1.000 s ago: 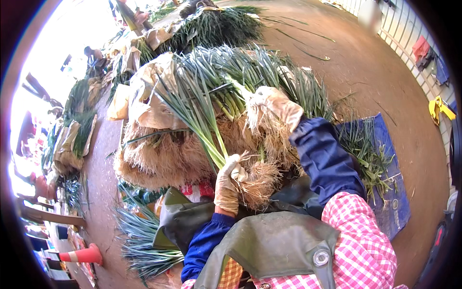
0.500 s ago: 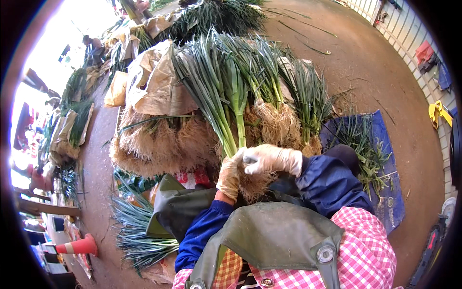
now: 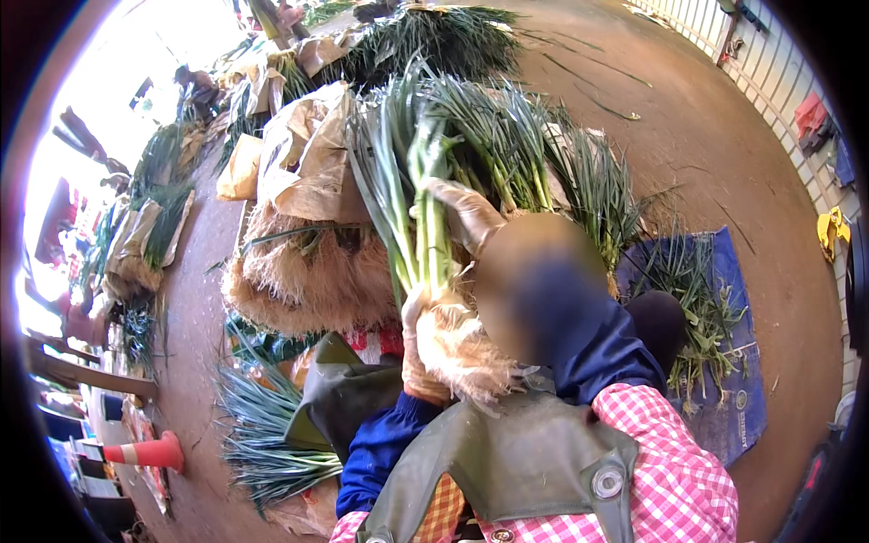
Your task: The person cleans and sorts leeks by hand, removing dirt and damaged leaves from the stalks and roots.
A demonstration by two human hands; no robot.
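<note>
Gloved left hand (image 3: 425,348) clenched around the root end of a green onion bunch (image 3: 424,217) held upright at chest height, gloved right hand (image 3: 466,217) gripping its stalks higher up, brown paper wrapping (image 3: 308,167) over piled bundles behind, blue tarp (image 3: 738,362) at right, orange cone (image 3: 145,451) lower left.

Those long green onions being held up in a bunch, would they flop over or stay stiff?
The green onion bunch stands upright between the left hand and right hand, so the stalks seem fairly stiff. The leaf tips fan outward, probably bendy. The root clump looks loose and likely sheds.
</note>
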